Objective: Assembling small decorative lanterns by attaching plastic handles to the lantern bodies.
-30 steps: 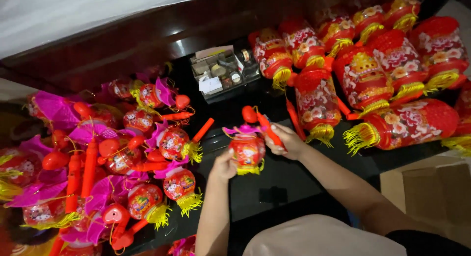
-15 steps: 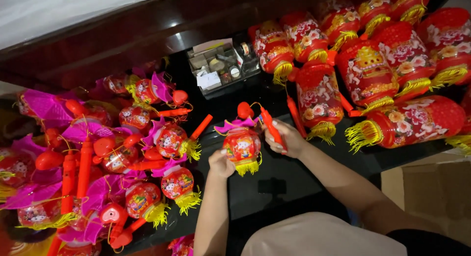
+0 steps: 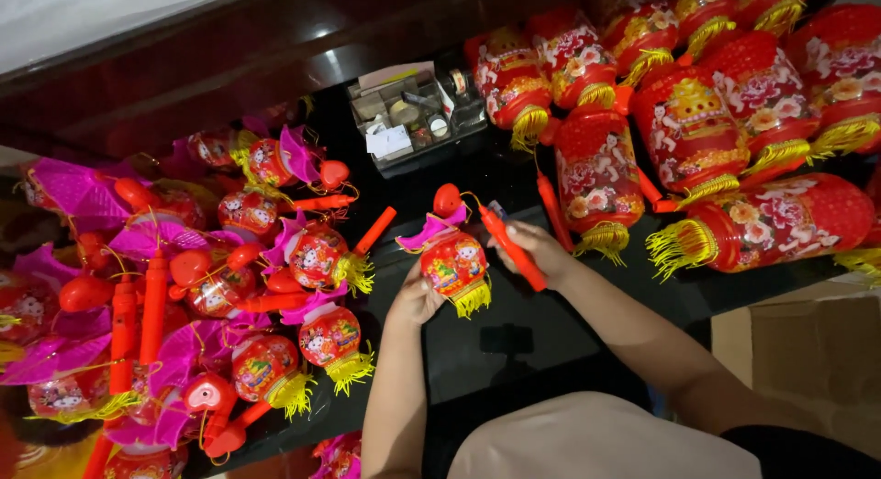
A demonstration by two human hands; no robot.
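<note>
L hand (image 3: 415, 298) cups small red lantern (image 3: 455, 266) at table (image 3: 514, 350) center to steady it, R hand (image 3: 541, 251) pinches its red handle stick (image 3: 512, 248) w/ closed fingers; finished lanterns (image 3: 303, 259) piled @ 9 o'clock.

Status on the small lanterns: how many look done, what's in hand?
Looks done: a heap of small red lanterns with pink wings and orange handles at left. In hand: left hand steadies one small lantern; right hand grips its orange handle stick. What is left cannot be told: the big red lanterns at right lie untouched.
</note>
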